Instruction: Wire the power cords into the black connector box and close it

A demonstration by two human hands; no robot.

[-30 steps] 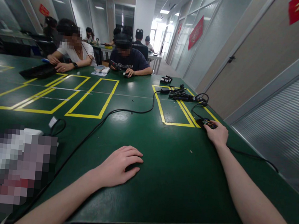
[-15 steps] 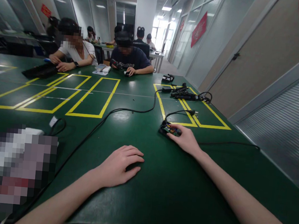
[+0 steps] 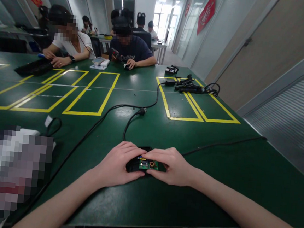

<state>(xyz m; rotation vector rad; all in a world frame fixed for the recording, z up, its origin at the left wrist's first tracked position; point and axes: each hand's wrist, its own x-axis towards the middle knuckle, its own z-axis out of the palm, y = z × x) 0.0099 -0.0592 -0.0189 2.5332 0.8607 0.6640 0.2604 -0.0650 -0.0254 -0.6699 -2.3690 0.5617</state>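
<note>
A small black power adapter (image 3: 140,163) with its case open and a green circuit board showing lies on the green table (image 3: 216,169) right in front of me. My left hand (image 3: 118,164) curls round its left side. My right hand (image 3: 172,165) grips its right side, fingers bent over the board. The adapter's black cord runs away from it to a plug (image 3: 141,111) lying on the table.
Yellow tape rectangles (image 3: 90,92) mark the table. A pile of black cables and chargers (image 3: 191,87) sits at the far right. A long black cable (image 3: 86,133) crosses the table. Two people (image 3: 131,50) sit at the far edge. A blurred patch (image 3: 8,172) is at my left.
My right hand dragged the adapter from the right part of the table to the spot in front of me. My left hand, flat before, now closes on it.
</note>
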